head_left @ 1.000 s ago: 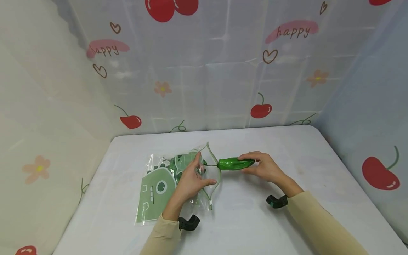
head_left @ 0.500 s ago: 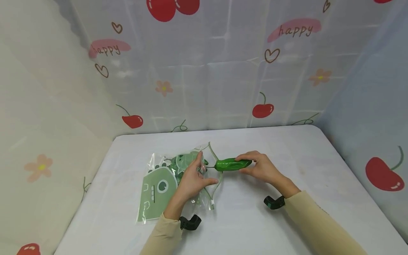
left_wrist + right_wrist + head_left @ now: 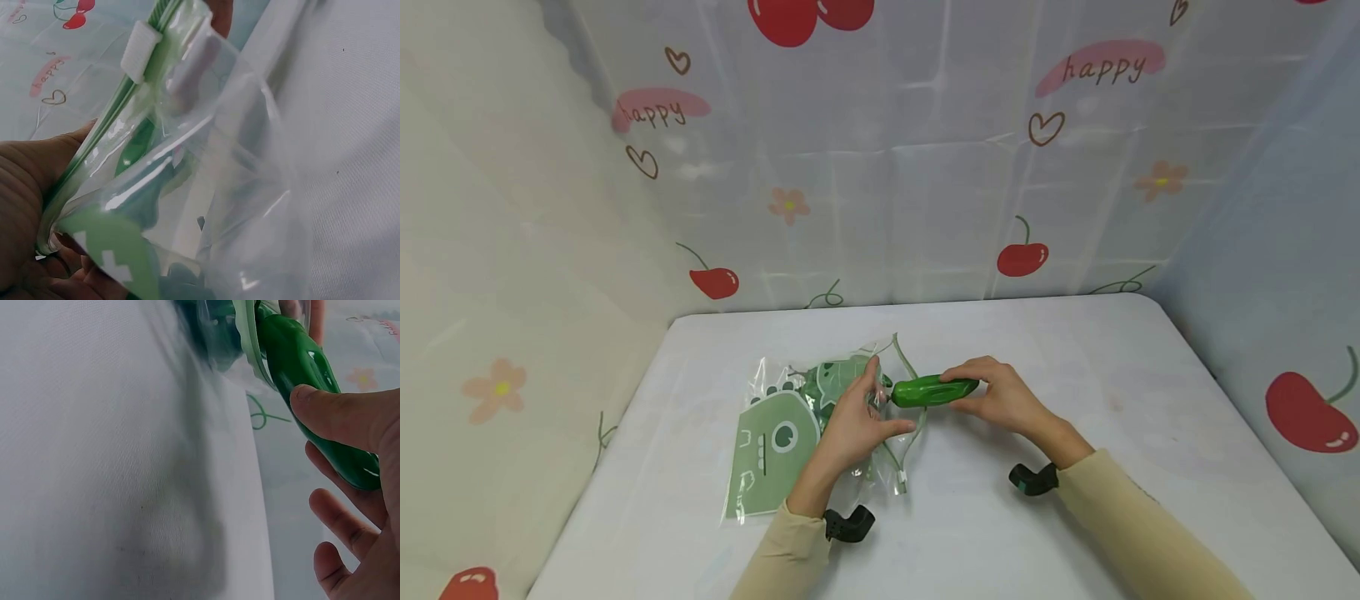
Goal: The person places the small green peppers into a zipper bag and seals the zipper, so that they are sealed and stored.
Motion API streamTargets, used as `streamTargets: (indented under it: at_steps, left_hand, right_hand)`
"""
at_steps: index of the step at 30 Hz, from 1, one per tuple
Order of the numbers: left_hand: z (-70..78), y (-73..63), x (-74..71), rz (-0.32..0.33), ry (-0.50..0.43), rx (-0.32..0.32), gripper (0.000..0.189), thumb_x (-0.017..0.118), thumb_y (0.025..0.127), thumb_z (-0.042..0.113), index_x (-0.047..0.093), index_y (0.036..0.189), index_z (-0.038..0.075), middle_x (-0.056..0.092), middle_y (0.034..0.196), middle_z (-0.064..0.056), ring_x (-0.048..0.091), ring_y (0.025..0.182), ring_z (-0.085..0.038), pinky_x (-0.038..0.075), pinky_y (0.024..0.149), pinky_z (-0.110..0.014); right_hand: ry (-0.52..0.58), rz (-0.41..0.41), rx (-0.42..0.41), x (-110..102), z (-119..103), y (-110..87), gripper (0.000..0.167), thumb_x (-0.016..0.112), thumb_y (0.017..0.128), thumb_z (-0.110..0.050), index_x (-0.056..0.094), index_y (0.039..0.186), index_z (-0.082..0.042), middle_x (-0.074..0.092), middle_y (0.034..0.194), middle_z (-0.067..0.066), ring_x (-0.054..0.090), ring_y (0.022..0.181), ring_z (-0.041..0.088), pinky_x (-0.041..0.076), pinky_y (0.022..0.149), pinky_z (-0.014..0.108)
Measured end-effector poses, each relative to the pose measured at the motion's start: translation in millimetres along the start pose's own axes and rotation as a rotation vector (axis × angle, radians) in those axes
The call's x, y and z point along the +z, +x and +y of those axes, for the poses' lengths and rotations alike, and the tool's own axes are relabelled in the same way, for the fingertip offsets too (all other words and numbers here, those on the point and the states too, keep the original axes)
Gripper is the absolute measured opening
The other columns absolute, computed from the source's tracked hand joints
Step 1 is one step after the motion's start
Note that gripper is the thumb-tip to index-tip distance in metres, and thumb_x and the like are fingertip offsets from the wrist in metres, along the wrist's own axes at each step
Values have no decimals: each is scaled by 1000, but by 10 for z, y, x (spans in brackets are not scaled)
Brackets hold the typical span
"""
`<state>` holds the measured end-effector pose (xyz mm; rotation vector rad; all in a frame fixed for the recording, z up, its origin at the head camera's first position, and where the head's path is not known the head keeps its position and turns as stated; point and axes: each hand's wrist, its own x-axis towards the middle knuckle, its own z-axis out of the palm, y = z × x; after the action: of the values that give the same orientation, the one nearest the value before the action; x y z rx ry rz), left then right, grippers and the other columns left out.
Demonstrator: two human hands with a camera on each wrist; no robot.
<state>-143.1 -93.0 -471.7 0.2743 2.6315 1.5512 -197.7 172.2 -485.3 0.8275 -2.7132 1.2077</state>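
A clear zip bag [image 3: 769, 462] printed with a green cartoon monster lies at left centre in the head view, its green-edged mouth spread toward the right. My left hand [image 3: 850, 429] holds the bag near that mouth, thumb and fingers apart. A white slider [image 3: 140, 53] sits on the zip strip in the left wrist view. Green contents show through the plastic. With thumb and fingertips, my right hand [image 3: 1000, 397] pinches a glossy green chili pepper [image 3: 921, 392] near its pointed end. The pepper's stem end enters the bag mouth; the stem is mostly hidden there.
A white-covered table [image 3: 1075, 533] lies beneath both hands. Behind it hangs a pale curtain [image 3: 887, 208] printed with cherries and hearts, and more curtain stands on both sides. Black wrist cameras [image 3: 850, 525] are strapped to both wrists.
My right hand has moved left with the chili pepper, bringing its stem end from just outside the bag mouth into it. The left hand and bag have stayed nearly still.
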Motion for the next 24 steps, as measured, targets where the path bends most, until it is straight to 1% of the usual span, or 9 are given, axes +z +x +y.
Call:
streamTargets:
  at_steps: [4, 8, 11, 17, 24]
  left_hand:
    - [-11, -7, -7, 0, -4, 10, 117, 92, 79, 30, 16, 166, 11, 49, 105, -8, 51, 65, -11, 47, 60, -27]
    - [-22, -2, -2, -3, -10, 30, 115, 90, 81, 30, 15, 166, 10, 49, 104, -6, 50, 65, -10, 47, 60, -26]
    - [-14, 0, 2, 9, 9, 42, 115, 91, 80, 31, 17, 166, 8, 50, 103, -5, 50, 65, -11, 47, 60, -26]
    - [18, 8, -17, 29, 67, 52, 115, 91, 79, 34, 20, 165, 7, 52, 101, -2, 50, 68, -10, 46, 63, -25]
    - [23, 12, -31, 46, 90, 53, 115, 92, 77, 36, 23, 165, 9, 51, 99, 0, 49, 69, -11, 46, 64, -26]
  right_hand:
    - [-3, -7, -4, 52, -55, 45, 41, 92, 77, -14, 79, 115, -24, 75, 112, -3, 62, 112, 23, 51, 97, 49]
    - [-6, 0, -1, 99, -79, 67, 41, 92, 77, -13, 79, 115, -23, 75, 112, -2, 63, 112, 23, 51, 98, 51]
    - [-9, 7, -6, 124, -97, 68, 41, 91, 77, -12, 79, 115, -22, 75, 113, -1, 64, 112, 24, 51, 98, 52]
    - [5, 18, -9, 161, -143, 67, 42, 91, 77, -12, 79, 116, -21, 76, 113, -1, 65, 112, 25, 51, 98, 51]
    - [9, 23, 15, 200, -174, 48, 42, 91, 78, -14, 78, 117, -23, 76, 115, -1, 65, 113, 24, 51, 97, 50]
